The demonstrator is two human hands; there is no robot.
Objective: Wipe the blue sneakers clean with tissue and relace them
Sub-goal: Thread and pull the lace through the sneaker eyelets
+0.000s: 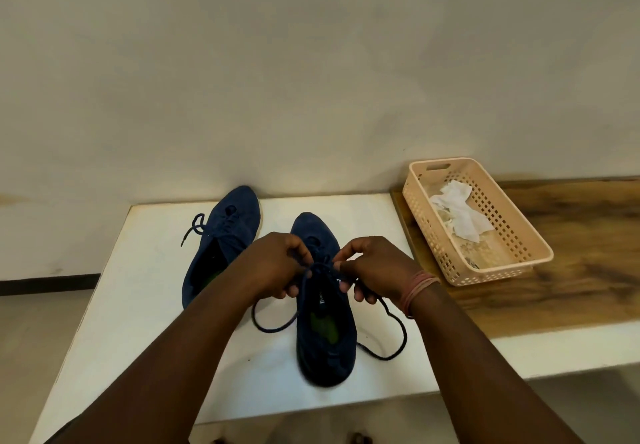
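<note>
Two dark blue sneakers stand on a white table, toes toward the wall. The left sneaker has its lace tied, with a loose end hanging off its left side. The right sneaker lies nearer to me, heel toward me. My left hand and my right hand are curled over its eyelets, each pinching the dark lace. The lace's loose ends loop on the table on both sides of the shoe. Crumpled white tissue lies in a basket.
A peach plastic basket with perforated walls sits on a wooden board at the right, against the wall. The white wall rises right behind the table. Floor shows to the left and below the table's front edge.
</note>
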